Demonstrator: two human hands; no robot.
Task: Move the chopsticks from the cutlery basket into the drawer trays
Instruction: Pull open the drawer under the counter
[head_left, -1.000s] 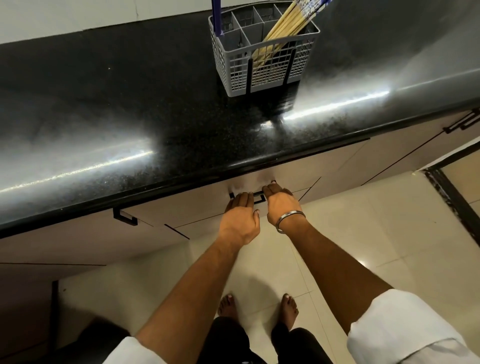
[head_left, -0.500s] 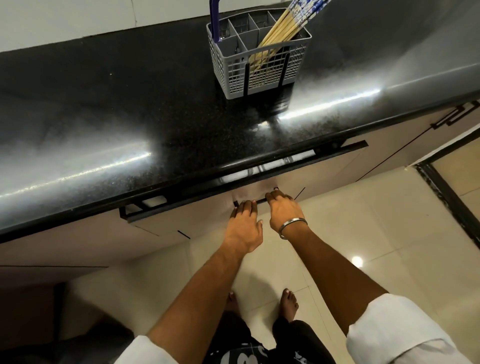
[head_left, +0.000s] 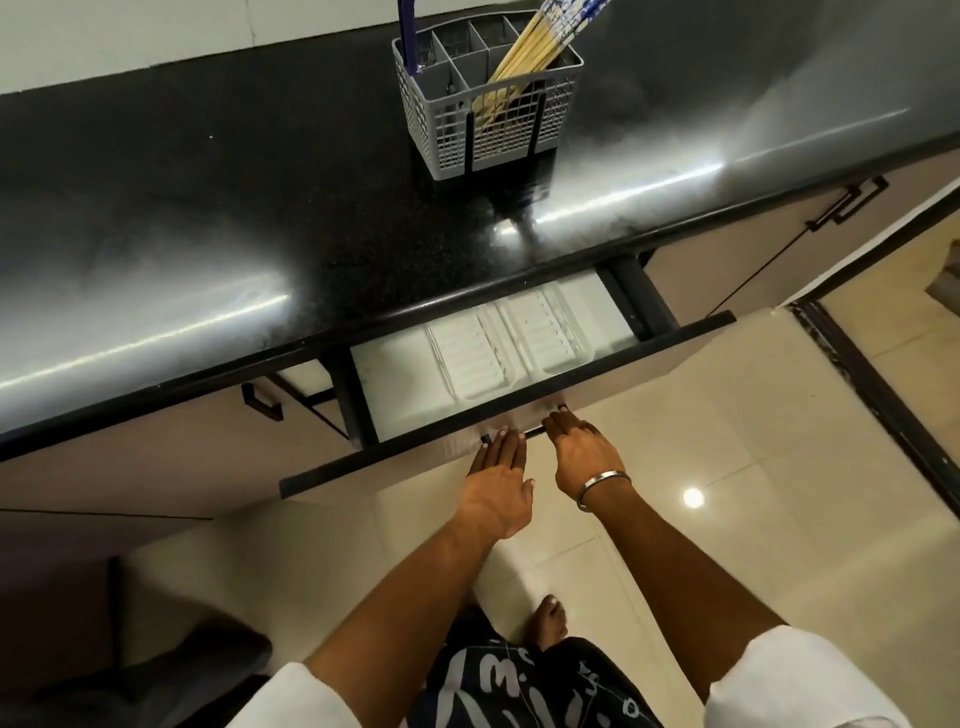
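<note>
A grey cutlery basket (head_left: 555, 111) with a blue handle stands at the back of the black countertop (head_left: 260, 208). Several bamboo chopsticks (head_left: 535, 44) with blue-patterned tops lean in its right compartment. Below the counter edge a drawer (head_left: 649, 358) stands partly open, showing white ribbed trays (head_left: 519, 338) with nothing in them. My left hand (head_left: 498, 483) and my right hand (head_left: 582, 452) sit side by side on the drawer front, fingers hooked over its thin black handle (head_left: 535, 430).
Closed cabinet fronts with black handles (head_left: 262, 402) flank the drawer on both sides. A dark door frame (head_left: 872, 395) crosses the tiled floor at right. My bare foot (head_left: 550, 621) stands below the drawer.
The drawer has slid out from shut to partly open, uncovering the white trays. Both hands came back toward me with its handle.
</note>
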